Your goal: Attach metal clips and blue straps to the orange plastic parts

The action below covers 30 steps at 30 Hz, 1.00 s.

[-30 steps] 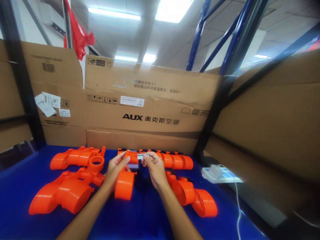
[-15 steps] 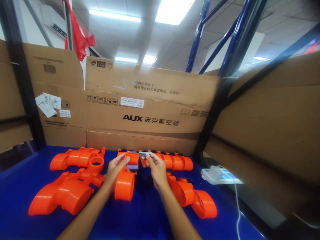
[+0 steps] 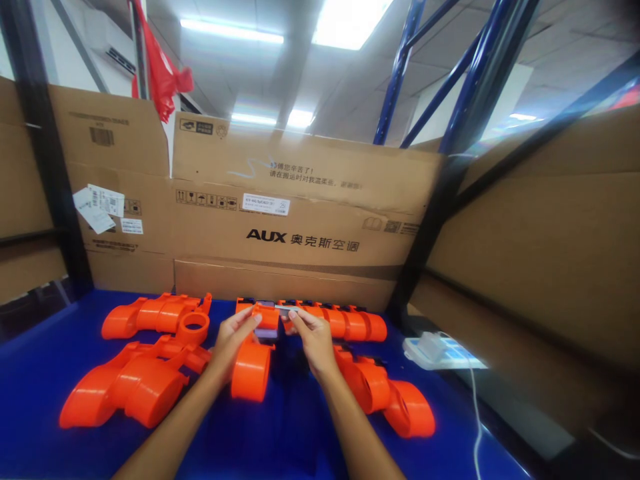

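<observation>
My left hand [image 3: 234, 337] is closed, thumb and fingers pinching an orange plastic part [image 3: 269, 318] near the middle of the table. Below those fingers sits a wide orange ring-shaped piece [image 3: 251, 373]; I cannot tell whether it belongs to the held part. My right hand [image 3: 316, 339] pinches a thin grey strip [image 3: 287, 308], its left end close to the orange part's right edge. Whether the two touch is unclear. Behind the hands, a pale purple object [image 3: 266, 333] shows in part.
Several orange curved parts [image 3: 150, 393] lie at left on the blue table [image 3: 210, 447]. More, with black pieces on them, stand in a row [image 3: 355, 325] and lie at right [image 3: 410, 407]. A white power strip [image 3: 440, 353] with a cable is far right. Cardboard [image 3: 300, 273] walls the back.
The grey strip has turned, so its face with the toothed edge now appears thinner. My right fingers have shifted slightly left. The left hand keeps its hold on the orange part.
</observation>
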{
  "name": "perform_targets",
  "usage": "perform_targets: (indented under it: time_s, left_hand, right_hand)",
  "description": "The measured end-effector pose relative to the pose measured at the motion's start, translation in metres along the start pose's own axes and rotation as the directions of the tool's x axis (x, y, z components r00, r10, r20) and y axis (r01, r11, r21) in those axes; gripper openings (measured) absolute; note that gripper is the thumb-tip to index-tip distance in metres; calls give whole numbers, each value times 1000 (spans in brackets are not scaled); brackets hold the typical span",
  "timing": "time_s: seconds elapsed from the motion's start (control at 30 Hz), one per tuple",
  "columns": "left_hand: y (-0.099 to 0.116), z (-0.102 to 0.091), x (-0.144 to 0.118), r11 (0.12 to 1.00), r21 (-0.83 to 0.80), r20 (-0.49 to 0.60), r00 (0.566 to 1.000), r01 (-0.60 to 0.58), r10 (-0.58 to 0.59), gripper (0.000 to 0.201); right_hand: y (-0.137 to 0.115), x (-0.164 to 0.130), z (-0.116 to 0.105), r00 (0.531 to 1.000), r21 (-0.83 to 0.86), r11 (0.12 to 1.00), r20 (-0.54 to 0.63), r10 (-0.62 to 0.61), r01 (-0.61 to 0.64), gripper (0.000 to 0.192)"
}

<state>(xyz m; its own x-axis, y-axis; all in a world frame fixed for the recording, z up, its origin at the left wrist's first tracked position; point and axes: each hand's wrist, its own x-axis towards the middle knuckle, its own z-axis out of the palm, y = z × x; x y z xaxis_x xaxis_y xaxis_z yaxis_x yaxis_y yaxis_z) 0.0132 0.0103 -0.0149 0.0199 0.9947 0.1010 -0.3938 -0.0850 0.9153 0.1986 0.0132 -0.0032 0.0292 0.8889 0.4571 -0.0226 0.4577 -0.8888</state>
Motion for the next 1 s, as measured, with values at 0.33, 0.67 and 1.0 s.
perform_targets:
  time_s: [0.33,0.67,1.0]
  left_hand:
    - [-1,8,-9,991,10,27,991,-132,132,55]
    - [-9,5,-7,977,107,93,980,-184,175,57]
    - [3,6,-5,993,-62,-1,995,-96,96,53]
  right_hand:
    - [12,-2,2,982,-210,965,136,-128,155,41]
    - [24,-9,-2,859,-584,634,405,-314,507,77]
    - [21,0,-14,876,-579,675,422,-232,458,60]
